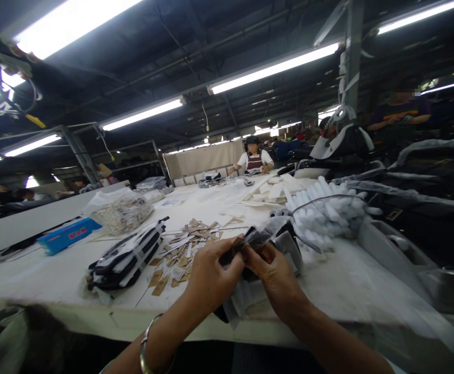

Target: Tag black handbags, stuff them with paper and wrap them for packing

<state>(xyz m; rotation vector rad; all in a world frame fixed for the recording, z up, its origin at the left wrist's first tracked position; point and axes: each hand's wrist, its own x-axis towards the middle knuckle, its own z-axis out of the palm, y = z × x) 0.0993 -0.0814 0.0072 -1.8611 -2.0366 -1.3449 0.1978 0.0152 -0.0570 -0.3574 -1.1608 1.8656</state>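
Left hand [211, 280]: one; grip closed, thumb and fingertips pinched on the dark piece; one metal bracelet [147, 344] on the wrist.
Right hand [276, 275]: one; grip closed on the same dark piece from the other side, fingertips meeting those of the left hand.
Dark piece [252, 240]: one, held between both hands just above the near edge of the bench [347, 280]; clear film hangs below it.
Striped bundle [128, 257]: one, black and white, left of the hands.
Card tags [186, 246]: a loose scatter, brown and white, too many to count, between the bundle and the hands.
Blue box [69, 235]: one, far left.
Clear bag [120, 210]: one, full of small pieces, behind the box.
White tubes [324, 208]: one heap, uncounted, right of the hands.
Co-worker [253, 158]: one, at the far end of the bench.
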